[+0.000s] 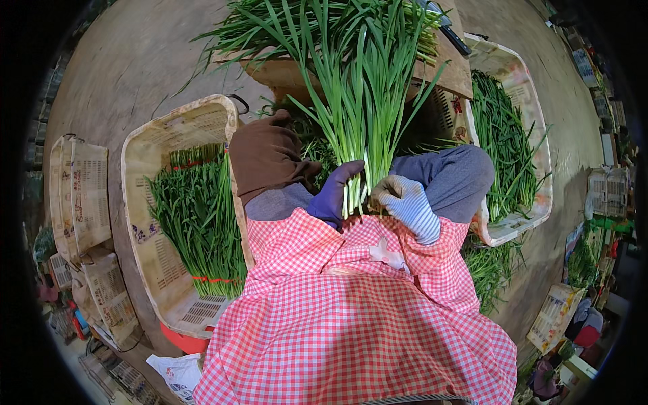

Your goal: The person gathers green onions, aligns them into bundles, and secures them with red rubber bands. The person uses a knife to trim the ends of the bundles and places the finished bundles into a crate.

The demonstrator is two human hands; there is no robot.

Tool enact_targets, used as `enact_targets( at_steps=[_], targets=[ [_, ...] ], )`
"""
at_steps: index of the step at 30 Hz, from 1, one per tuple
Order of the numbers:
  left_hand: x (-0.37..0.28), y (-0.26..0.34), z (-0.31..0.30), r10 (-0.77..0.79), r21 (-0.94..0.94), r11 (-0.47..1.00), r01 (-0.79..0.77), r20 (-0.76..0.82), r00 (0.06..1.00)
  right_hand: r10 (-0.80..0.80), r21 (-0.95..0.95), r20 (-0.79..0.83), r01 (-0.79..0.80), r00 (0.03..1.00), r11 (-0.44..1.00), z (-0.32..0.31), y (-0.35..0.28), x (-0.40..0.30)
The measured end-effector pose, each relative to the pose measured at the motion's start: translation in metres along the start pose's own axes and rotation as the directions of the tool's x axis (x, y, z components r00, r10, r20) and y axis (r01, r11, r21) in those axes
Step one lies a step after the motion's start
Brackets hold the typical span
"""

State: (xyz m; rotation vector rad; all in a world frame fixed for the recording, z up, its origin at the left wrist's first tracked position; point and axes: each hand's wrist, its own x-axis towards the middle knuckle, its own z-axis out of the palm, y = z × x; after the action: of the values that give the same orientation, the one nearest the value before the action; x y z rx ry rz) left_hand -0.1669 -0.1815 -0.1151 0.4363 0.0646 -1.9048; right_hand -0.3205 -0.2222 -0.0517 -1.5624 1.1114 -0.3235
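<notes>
My left hand (336, 193), in a dark purple glove, grips the white lower stems of a bunch of garlic chives (365, 121) held upright above my lap. The long green leaves fan out away from me. Against the right side of the stem ends is my right hand (405, 201), wearing a blue-and-white striped glove with a dirty fingertip area. Its fingers are curled and the thumb meets them; whether a stalk is pinched there is hidden. Beyond the bunch, more chives (283, 25) lie on a wooden board (450, 76).
A black-handled knife (454, 39) lies at the board's right edge. At left, a plastic crate (174, 121) holds chives tied with red bands (215, 280). Another crate (544, 167) at right holds loose chives (498, 136). Chive scraps (488, 273) lie on the floor beside me.
</notes>
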Motion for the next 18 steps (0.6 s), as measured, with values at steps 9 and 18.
enact_targets(
  at_steps=[9,18],
  targets=[
    [0.011,-0.003,-0.034,-0.009,-0.169,0.984,0.054,0.252,0.968,-0.209,-0.271,-0.065,0.184,0.976,0.945,0.008,0.014,0.007],
    [0.010,-0.006,-0.007,-0.041,-0.123,0.991,0.053,0.096,0.995,-0.129,-0.153,0.082,0.141,0.988,0.978,0.012,0.017,-0.023]
  ],
)
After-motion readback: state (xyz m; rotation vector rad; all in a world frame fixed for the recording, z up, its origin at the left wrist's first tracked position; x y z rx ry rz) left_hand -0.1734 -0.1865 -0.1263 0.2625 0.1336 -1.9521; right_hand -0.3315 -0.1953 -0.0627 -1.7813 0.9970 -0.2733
